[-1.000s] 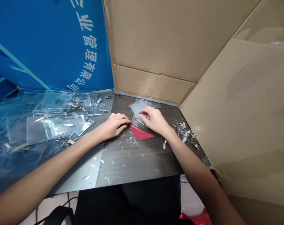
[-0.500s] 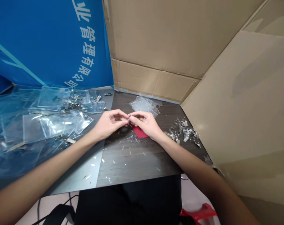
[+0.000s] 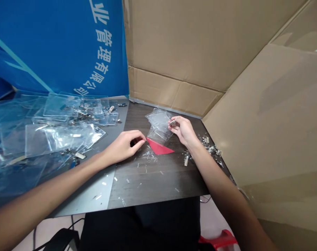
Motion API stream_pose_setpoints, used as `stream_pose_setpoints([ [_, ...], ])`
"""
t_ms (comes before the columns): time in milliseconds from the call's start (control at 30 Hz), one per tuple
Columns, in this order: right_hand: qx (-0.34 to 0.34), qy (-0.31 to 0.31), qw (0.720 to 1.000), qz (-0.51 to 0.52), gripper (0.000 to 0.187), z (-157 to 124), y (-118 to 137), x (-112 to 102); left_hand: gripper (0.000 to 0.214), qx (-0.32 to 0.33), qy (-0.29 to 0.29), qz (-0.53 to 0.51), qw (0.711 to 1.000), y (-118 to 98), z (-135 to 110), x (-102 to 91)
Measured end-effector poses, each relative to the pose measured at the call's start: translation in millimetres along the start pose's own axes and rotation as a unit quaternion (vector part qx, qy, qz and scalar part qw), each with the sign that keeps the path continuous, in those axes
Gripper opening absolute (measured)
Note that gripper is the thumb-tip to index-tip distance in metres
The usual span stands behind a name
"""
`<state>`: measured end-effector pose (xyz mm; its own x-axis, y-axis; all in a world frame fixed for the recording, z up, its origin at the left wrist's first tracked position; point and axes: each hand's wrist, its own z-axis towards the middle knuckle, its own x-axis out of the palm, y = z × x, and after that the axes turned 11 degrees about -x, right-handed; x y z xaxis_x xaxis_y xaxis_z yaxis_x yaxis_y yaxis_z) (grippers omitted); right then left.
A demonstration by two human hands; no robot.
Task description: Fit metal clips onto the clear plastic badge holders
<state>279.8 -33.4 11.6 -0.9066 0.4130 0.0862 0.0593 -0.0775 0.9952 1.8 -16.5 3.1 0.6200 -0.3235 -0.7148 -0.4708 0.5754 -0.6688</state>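
On the bench (image 3: 153,181), at its far side, the right hand (image 3: 183,130) pinches a small metal clip (image 3: 172,122) in its fingers, just over the clear sleeves (image 3: 158,122). Nearer, the left hand (image 3: 123,146) rests by the red sheet (image 3: 160,149), fingers pressed together. A firm pinch should stop the clip slipping.

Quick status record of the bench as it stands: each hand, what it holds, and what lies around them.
Left hand: on the table, fingers curled beside the corner of the red card; contact unclear
Right hand: pinches a small metal clip at the stack of clear sleeves
Right side: pile of loose clips
Left side: heap of clear badge holders
Backdrop: cardboard, blue banner
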Motion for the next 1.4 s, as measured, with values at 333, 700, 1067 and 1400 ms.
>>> stream_pose_setpoints([
  [333,-0.098,0.041,0.947,-0.304,0.019,-4.2,-9.3,-5.6,0.026,0.068,0.035,0.038,0.996,0.8,-4.2,1.3],
  [700,-0.192,0.233,0.707,-0.640,0.027,-17.2,4.4,0.7,0.028,0.073,0.049,0.048,0.995,3.0,-3.4,2.7],
  [1067,-0.341,0.090,0.739,-0.574,0.036,-47.1,34.4,4.3,0.025,0.011,-0.049,-0.020,0.999,-6.1,-4.0,1.7],
  [1400,-0.274,0.203,0.920,-0.192,0.033,-56.2,20.3,22.6,0.030,-0.108,0.006,-0.285,0.953,-10.9,-0.8,5.2],
])
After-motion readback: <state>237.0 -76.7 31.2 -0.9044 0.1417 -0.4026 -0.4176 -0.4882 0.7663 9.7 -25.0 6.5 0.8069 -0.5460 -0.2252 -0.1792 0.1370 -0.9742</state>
